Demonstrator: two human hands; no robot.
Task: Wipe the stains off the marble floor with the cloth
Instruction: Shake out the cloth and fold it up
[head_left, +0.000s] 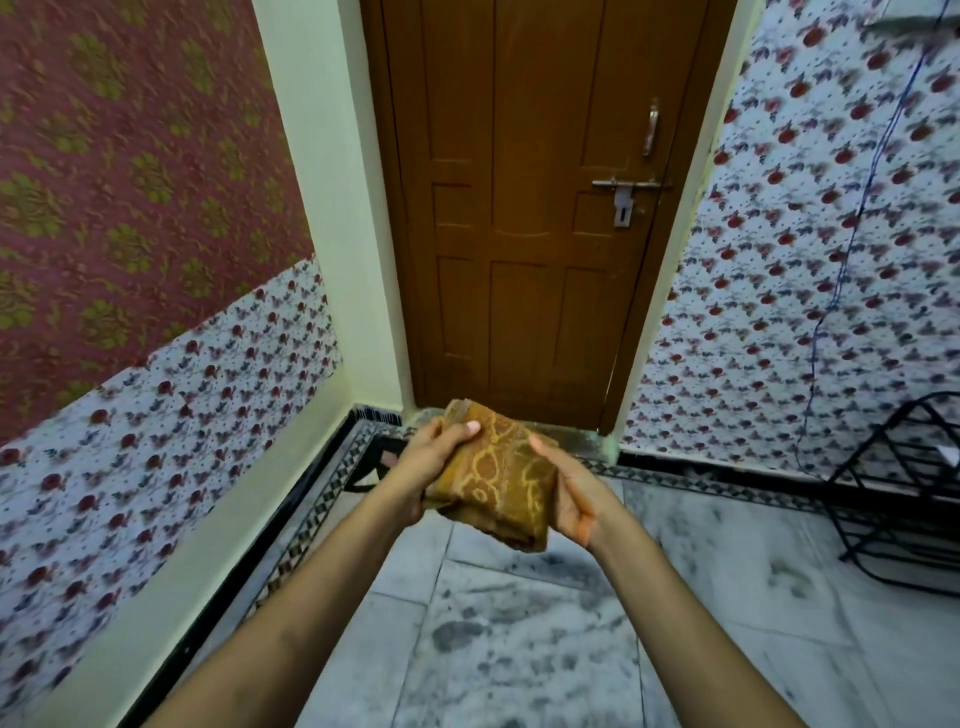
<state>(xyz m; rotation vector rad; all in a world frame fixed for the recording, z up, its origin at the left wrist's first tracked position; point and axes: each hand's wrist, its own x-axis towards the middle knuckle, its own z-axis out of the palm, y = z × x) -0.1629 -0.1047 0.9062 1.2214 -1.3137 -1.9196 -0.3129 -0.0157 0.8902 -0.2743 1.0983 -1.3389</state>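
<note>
A folded brown and gold patterned cloth (496, 475) is held in the air at chest height, in front of a door. My left hand (434, 460) grips its left side, thumb on top. My right hand (569, 491) holds its right edge, palm turned toward the cloth. Below them lies the white marble floor (519, 639), marked with dark grey smudges and stains, heaviest in the middle tile.
A shut brown wooden door (524, 208) with a metal latch stands straight ahead. Flower-patterned walls close in on both sides. A black wire rack (904, 483) stands on the floor at the right. A black patterned border (306, 519) runs along the floor's edge.
</note>
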